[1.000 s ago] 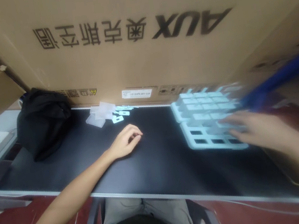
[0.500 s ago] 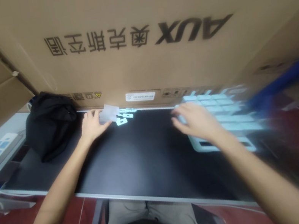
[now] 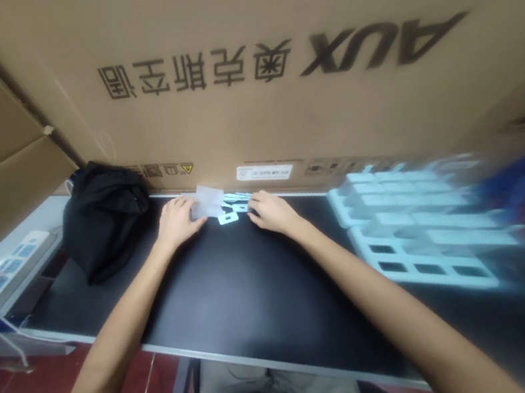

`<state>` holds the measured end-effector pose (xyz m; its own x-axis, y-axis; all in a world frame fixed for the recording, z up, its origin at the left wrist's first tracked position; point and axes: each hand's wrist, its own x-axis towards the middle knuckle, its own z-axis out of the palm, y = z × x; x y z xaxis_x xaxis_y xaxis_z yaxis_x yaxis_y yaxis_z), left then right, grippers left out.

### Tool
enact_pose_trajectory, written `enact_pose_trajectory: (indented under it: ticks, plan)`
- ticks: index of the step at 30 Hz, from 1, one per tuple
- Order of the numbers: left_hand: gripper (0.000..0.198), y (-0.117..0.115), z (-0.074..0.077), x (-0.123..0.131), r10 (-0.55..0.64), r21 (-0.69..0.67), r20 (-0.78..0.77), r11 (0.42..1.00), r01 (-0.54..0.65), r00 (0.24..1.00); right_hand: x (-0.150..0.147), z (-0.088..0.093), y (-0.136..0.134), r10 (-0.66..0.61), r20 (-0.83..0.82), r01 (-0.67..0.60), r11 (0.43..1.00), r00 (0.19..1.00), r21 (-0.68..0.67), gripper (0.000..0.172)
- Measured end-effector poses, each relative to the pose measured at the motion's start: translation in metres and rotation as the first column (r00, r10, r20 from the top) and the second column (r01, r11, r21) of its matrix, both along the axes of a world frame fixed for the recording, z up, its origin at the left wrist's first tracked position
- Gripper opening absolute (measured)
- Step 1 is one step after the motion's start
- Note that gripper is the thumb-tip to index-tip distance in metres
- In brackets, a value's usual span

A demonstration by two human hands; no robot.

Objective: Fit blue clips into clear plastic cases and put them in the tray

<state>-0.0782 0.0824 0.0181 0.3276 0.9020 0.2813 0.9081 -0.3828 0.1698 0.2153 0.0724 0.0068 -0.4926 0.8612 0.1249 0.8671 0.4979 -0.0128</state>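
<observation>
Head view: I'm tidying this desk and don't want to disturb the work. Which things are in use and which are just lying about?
In use:
left hand on the clear plastic pieces
right hand at the small pale blue flat parts

Lying about:
pale blue grid trays, apart from both hands
black cloth bundle
AUX cardboard box
power strip

Right hand [image 3: 269, 212] left the white grid tray [image 3: 415, 230] and crossed the desk [image 3: 269, 290] to the small white flat pieces [image 3: 234, 207] at the back edge; fingers now touch them. Left hand [image 3: 178, 221] went from resting mid-desk a second ago to the clear plastic cases [image 3: 206, 201], fingers on them since half a second ago. Both hands now close together, tray well apart from them. Camera view shifted left.
</observation>
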Motion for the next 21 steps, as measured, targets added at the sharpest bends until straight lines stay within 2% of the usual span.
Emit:
enact_pose_trajectory:
  ticks: [3, 5, 7, 11, 14, 17, 18, 19, 20, 21]
  plan:
    - [0.050, -0.002, 0.005, 0.002, -0.022, 0.019, 0.103, 1.000, 0.020, 0.994, 0.005, 0.000, 0.001, -0.019, -0.003, 0.018, 1.000, 1.000, -0.009, 0.026]
    - [0.055, -0.005, 0.008, 0.005, -0.073, 0.048, 0.242, 0.997, 0.063, 0.967, 0.008, 0.000, -0.001, -0.030, -0.010, 0.030, 0.999, 0.999, -0.021, 0.025]
    - [0.060, -0.009, 0.009, 0.012, -0.169, 0.098, 0.404, 0.985, 0.141, 0.899, 0.011, -0.001, -0.003, -0.045, -0.025, 0.044, 0.999, 0.999, -0.032, 0.024]
    - [0.065, -0.023, 0.005, 0.033, -0.333, 0.177, 0.645, 0.941, 0.289, 0.687, 0.019, -0.001, -0.011, -0.085, -0.086, 0.081, 0.995, 0.993, -0.054, 0.031]
    - [0.062, -0.036, -0.002, 0.051, -0.417, 0.214, 0.706, 0.896, 0.389, 0.573, 0.030, 0.003, -0.017, -0.109, -0.164, 0.096, 0.992, 0.980, -0.086, 0.025]
    - [0.055, -0.049, -0.009, 0.065, -0.478, 0.238, 0.696, 0.857, 0.456, 0.535, 0.041, 0.014, -0.029, -0.124, -0.265, 0.096, 0.988, 0.956, -0.118, 0.017]
    - [0.052, -0.053, -0.011, 0.068, -0.494, 0.243, 0.690, 0.847, 0.473, 0.529, 0.043, 0.019, -0.035, -0.130, -0.358, 0.083, 0.986, 0.925, -0.144, 0.015]
    - [0.051, -0.056, -0.014, 0.071, -0.509, 0.250, 0.685, 0.836, 0.488, 0.521, 0.044, 0.024, -0.043, -0.142, -0.492, 0.058, 0.982, 0.859, -0.182, 0.015]
    - [0.050, -0.058, -0.016, 0.073, -0.525, 0.257, 0.679, 0.825, 0.504, 0.513, 0.044, 0.030, -0.050, -0.165, -0.645, 0.018, 0.973, 0.746, -0.229, 0.017]
    - [0.049, -0.060, -0.018, 0.075, -0.539, 0.264, 0.674, 0.815, 0.516, 0.506, 0.043, 0.034, -0.059, -0.202, -0.779, -0.037, 0.960, 0.594, -0.276, 0.022]
